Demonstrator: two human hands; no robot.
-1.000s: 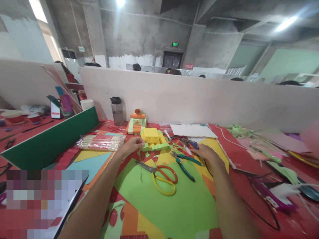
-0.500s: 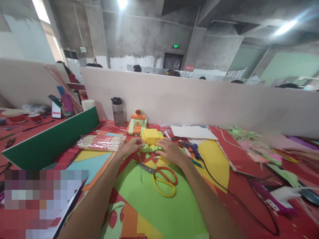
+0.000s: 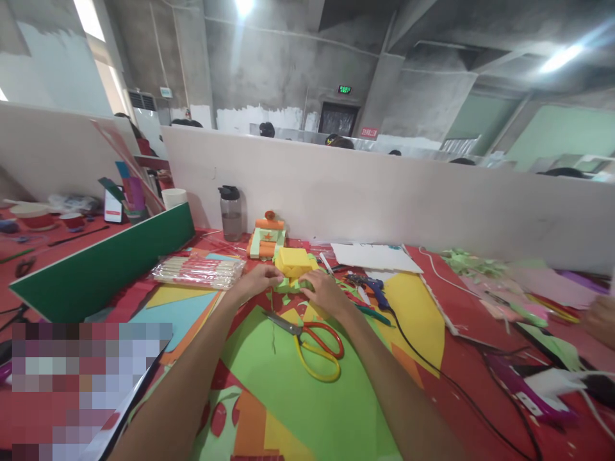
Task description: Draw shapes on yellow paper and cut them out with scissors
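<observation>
A yellow paper box-shaped model (image 3: 294, 260) with light green paper pieces around its base sits at the middle of the desk. My left hand (image 3: 262, 279) is closed at its left side, fingertips pinched against the edge. At the right side, my right hand (image 3: 323, 289) curls its thumb and fingers onto the model. A thin strand (image 3: 273, 326) hangs below my left fingers; I cannot tell what it is fixed to. Scissors (image 3: 300, 330) with one red and one yellow handle lie open on a green sheet (image 3: 327, 403) between my forearms.
Behind the model stand an orange and green paper model (image 3: 267, 238) and a water bottle (image 3: 231, 214). A blue glue gun (image 3: 377, 291) with a black cord lies to the right. Wrapped sticks (image 3: 199, 271) and a green board (image 3: 106, 262) are left. Another person's hand (image 3: 600, 318) shows far right.
The view has shifted slightly. My hands stay at the yellow model, with only small finger movement. At the far right, another person's hand has moved.
</observation>
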